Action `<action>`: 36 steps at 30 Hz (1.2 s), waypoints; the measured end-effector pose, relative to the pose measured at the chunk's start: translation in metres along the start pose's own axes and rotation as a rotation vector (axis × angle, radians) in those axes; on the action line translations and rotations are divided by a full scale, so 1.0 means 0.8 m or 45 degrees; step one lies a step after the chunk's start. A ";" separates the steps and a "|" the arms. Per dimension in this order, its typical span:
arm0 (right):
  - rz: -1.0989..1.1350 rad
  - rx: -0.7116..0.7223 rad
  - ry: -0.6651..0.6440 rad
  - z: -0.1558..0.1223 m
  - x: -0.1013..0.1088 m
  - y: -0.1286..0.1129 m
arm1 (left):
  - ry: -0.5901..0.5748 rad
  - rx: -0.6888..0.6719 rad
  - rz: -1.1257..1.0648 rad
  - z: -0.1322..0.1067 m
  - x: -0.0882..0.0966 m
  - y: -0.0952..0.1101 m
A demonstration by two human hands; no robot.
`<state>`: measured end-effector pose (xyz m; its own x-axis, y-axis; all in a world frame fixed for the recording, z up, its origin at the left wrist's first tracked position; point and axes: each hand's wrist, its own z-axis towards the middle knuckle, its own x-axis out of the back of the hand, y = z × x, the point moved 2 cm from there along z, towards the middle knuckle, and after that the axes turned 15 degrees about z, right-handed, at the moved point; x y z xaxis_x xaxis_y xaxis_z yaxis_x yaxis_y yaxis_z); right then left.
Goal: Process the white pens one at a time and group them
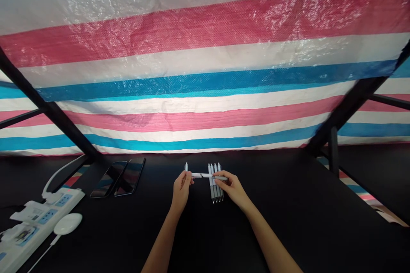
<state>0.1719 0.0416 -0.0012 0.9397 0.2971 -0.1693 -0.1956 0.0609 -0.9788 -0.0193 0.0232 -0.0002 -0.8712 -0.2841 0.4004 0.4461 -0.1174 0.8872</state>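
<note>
Pen, white with a grey grip, is lying level between the two hands, crossing over the row of four pens near the middle of the table. Whether it is touching them, I cannot tell. The left hand is pinching the white end; the right hand is gripping the grey end between thumb and fingers. A lone pen end is showing just beyond the left fingertips; whether that hand is holding it too is unclear.

As I judge it, the row is running the main risk: a dip of the right hand could be knocking those pens askew or setting them rolling, since they are sitting right under its fingers. A loose pinch or uneven pull could be letting the held pen slip.

Farther left, two dark phones are lying side by side. Beyond them, a power strip is carrying plugs, and a white charging puck is resting near it. A striped sheet is hanging behind black bars. No brand or writing is reading clearly; a mark on one plug is too small to make out.
</note>
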 end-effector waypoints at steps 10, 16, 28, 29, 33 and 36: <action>-0.030 -0.012 -0.007 0.000 0.000 0.001 | -0.013 -0.020 -0.039 0.000 0.000 0.000; -0.045 0.016 -0.019 -0.001 0.000 0.001 | -0.012 -0.018 -0.026 0.000 0.001 -0.001; -0.085 0.052 0.008 0.000 0.001 0.002 | -0.003 -0.028 0.021 0.002 0.000 -0.005; -0.083 0.040 0.010 0.000 0.001 0.002 | -0.006 -0.028 0.038 0.002 0.000 -0.005; -0.091 -0.011 0.020 -0.001 0.001 -0.001 | -0.031 -0.016 0.069 0.001 0.001 -0.003; -0.084 -0.018 0.024 0.000 0.000 -0.003 | -0.035 -0.015 0.075 0.001 0.001 -0.002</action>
<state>0.1725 0.0411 0.0013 0.9555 0.2750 -0.1064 -0.1293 0.0665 -0.9894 -0.0208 0.0236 -0.0010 -0.8485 -0.2647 0.4583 0.4992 -0.1126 0.8591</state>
